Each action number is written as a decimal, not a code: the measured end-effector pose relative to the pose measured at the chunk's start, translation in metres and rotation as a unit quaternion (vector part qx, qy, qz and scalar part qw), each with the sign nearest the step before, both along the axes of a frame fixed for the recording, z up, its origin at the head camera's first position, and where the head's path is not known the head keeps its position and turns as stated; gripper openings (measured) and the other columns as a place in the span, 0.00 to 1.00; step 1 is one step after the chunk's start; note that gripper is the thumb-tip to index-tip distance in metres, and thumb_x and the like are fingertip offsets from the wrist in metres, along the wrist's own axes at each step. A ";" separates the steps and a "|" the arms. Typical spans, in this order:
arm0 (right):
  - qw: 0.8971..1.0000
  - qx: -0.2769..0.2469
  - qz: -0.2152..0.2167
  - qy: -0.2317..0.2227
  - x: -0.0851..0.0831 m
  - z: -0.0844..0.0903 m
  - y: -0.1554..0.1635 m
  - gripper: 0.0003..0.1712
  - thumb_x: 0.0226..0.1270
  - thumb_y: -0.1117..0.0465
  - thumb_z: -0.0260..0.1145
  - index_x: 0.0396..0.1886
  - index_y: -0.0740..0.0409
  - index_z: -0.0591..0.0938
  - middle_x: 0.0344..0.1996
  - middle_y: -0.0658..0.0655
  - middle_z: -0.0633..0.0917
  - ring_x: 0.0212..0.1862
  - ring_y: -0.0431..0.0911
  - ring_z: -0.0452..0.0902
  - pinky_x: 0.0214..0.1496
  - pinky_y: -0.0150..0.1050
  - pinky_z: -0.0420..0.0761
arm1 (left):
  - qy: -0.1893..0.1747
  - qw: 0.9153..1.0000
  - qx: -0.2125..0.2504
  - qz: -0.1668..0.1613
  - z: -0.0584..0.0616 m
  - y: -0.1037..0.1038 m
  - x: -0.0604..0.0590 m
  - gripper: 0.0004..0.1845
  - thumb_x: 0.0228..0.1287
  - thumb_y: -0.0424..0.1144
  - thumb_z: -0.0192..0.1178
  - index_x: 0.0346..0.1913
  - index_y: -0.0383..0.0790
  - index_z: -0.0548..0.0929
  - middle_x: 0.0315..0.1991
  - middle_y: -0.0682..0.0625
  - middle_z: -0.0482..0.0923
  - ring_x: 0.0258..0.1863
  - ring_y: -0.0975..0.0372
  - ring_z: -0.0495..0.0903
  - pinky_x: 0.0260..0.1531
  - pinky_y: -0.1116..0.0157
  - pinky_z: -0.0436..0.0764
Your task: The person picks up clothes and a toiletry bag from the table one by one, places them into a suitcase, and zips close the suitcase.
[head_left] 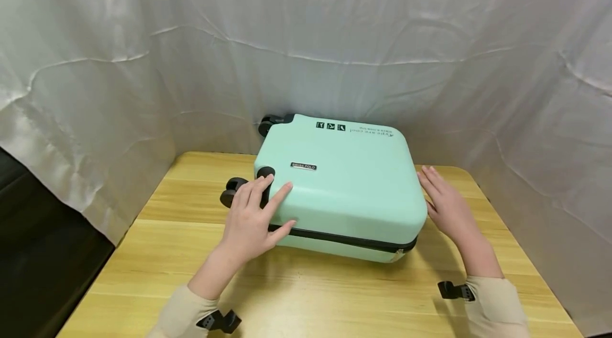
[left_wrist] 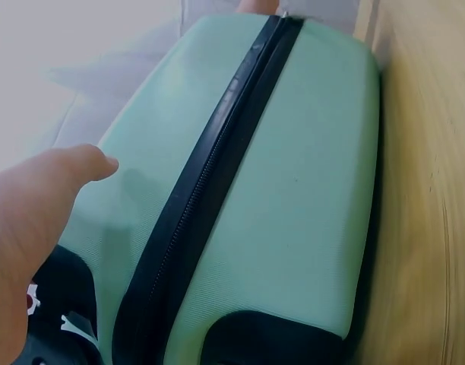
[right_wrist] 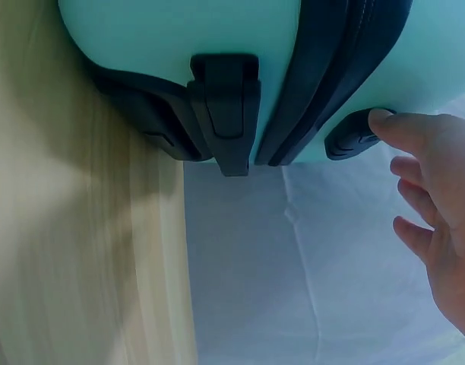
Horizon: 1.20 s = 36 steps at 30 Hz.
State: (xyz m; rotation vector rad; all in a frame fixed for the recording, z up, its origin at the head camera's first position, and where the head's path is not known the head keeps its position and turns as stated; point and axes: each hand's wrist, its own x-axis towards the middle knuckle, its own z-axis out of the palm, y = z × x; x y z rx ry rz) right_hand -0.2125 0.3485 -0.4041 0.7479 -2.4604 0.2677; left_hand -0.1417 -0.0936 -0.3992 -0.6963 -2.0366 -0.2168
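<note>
I note the mint-green suitcase (head_left: 344, 184) lying flat on the wooden table (head_left: 191, 253), my left hand (head_left: 251, 224) resting on its wheel-end corner and my right hand (head_left: 447, 208) against its opposite end, fingers straight on both.

Beige sleeves (head_left: 186, 309); black wrist camera mounts (head_left: 456, 290)

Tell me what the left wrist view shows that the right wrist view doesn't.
Only the left wrist view: the left hand with straight fingers against the suitcase, and the zipper running the case's length. Only the right wrist view: the right hand, a fingertip touching a black fitting, plus the handle base. Both: the mint shell, the table and the white curtain.
</note>
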 end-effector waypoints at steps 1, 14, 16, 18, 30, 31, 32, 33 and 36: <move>1.000 0.000 -0.002 -0.003 -0.002 0.000 0.000 0.38 0.57 0.71 0.69 0.69 0.69 0.68 0.68 0.71 0.68 0.73 0.62 0.60 0.74 0.55 0.61 | -0.002 1.000 -0.003 0.002 0.000 0.001 0.001 0.34 0.63 0.64 0.53 0.66 0.47 0.76 0.60 0.34 0.73 0.58 0.42 0.72 0.58 0.46 0.72; 0.998 -0.020 -0.051 -0.041 -0.007 0.003 0.009 0.32 0.62 0.71 0.64 0.67 0.70 0.69 0.70 0.71 0.66 0.74 0.62 0.56 0.74 0.57 0.59 | -0.004 1.000 -0.016 -0.009 0.003 0.013 0.003 0.37 0.53 0.58 0.66 0.67 0.49 0.75 0.60 0.35 0.73 0.57 0.44 0.72 0.61 0.46 0.69; 0.997 -0.019 -0.056 -0.043 -0.006 0.002 0.010 0.32 0.63 0.71 0.64 0.67 0.69 0.68 0.70 0.70 0.66 0.74 0.61 0.56 0.74 0.56 0.58 | -0.009 1.000 -0.018 -0.011 0.004 0.012 0.002 0.35 0.56 0.57 0.65 0.67 0.50 0.75 0.60 0.36 0.73 0.56 0.45 0.72 0.61 0.46 0.69; 0.997 -0.019 -0.058 -0.045 -0.004 0.002 0.010 0.32 0.63 0.71 0.63 0.68 0.69 0.68 0.70 0.70 0.66 0.74 0.62 0.56 0.75 0.56 0.58 | -0.017 1.000 -0.021 -0.012 0.005 0.009 0.002 0.32 0.61 0.58 0.61 0.66 0.51 0.75 0.60 0.37 0.73 0.57 0.45 0.72 0.63 0.45 0.68; 0.995 -0.071 -0.055 -0.046 0.018 0.001 0.015 0.32 0.65 0.66 0.66 0.68 0.65 0.69 0.67 0.70 0.69 0.73 0.64 0.57 0.75 0.57 0.57 | -0.054 0.998 -0.022 -0.007 0.020 -0.014 -0.004 0.31 0.66 0.62 0.54 0.65 0.49 0.76 0.59 0.42 0.76 0.62 0.46 0.70 0.68 0.41 0.61; 0.995 -0.079 -0.052 -0.043 0.020 0.001 0.015 0.31 0.65 0.66 0.65 0.68 0.65 0.69 0.66 0.70 0.70 0.72 0.65 0.58 0.75 0.57 0.58 | -0.055 0.998 -0.018 -0.005 0.021 -0.016 -0.004 0.32 0.65 0.63 0.55 0.65 0.48 0.76 0.59 0.42 0.76 0.62 0.46 0.70 0.68 0.41 0.60; 0.994 -0.085 -0.049 -0.038 0.023 0.000 0.015 0.30 0.65 0.66 0.65 0.67 0.66 0.70 0.65 0.70 0.71 0.71 0.65 0.59 0.74 0.58 0.58 | -0.055 0.998 -0.014 -0.003 0.021 -0.019 -0.005 0.33 0.63 0.64 0.56 0.64 0.48 0.77 0.59 0.42 0.76 0.62 0.46 0.70 0.68 0.41 0.60; 0.994 -0.091 -0.047 -0.034 0.026 -0.001 0.015 0.30 0.65 0.66 0.66 0.66 0.66 0.71 0.65 0.70 0.71 0.71 0.66 0.60 0.74 0.58 0.58 | -0.055 0.998 -0.012 0.000 0.022 -0.021 -0.005 0.34 0.62 0.65 0.56 0.63 0.47 0.77 0.58 0.42 0.76 0.62 0.46 0.70 0.68 0.41 0.60; 0.993 -0.106 -0.043 -0.022 0.034 -0.003 0.015 0.28 0.65 0.66 0.66 0.65 0.66 0.73 0.63 0.70 0.73 0.69 0.66 0.62 0.74 0.57 0.59 | -0.054 0.998 -0.006 0.008 0.023 -0.027 -0.007 0.37 0.56 0.68 0.59 0.61 0.46 0.79 0.57 0.42 0.77 0.60 0.46 0.71 0.68 0.42 0.61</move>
